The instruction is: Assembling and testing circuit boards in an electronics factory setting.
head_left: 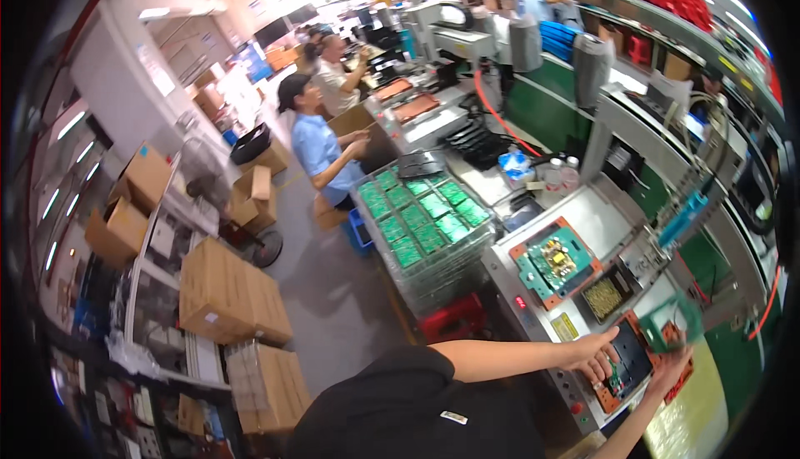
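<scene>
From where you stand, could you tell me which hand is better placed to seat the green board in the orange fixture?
Probably the right hand: it holds the green board just above the orange fixture, while the left hand rests on the fixture's near edge.

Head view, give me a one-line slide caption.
Both hands at an orange fixture, green circuit boards stacked alongside.

Bench [583, 217]: pale, smooth metal, matt
Circuit boards [425, 209]: green, glossy
Fixture frame [604, 396]: orange plastic
Boxes [233, 292]: brown matt cardboard
</scene>
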